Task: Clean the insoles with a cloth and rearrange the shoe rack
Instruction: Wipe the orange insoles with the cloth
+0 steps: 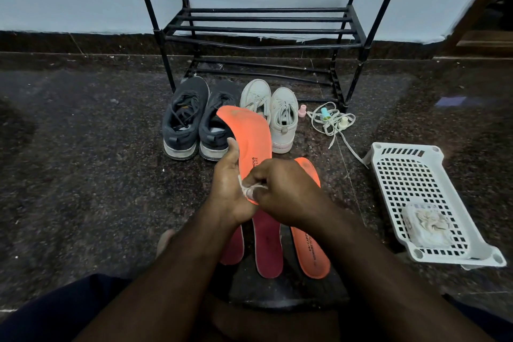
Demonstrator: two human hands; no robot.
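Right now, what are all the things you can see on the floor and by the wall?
Shoe rack: one, black, against the wall.
Dark sneakers: one pair, navy-grey, floor before the rack.
Pale sneakers: one pair, off-white, right of the dark pair.
Orange insoles: two, one held up, one on the floor.
Maroon insoles: two, floor, under the hands.
Laces: tangled, white, by the rack's foot, with small pastel pieces.
Basket: one, white, floor at right, crumpled cloth inside.
Small cloth: white, in the right hand.
Left hand: holds the insole.
Right hand: pinches the cloth.
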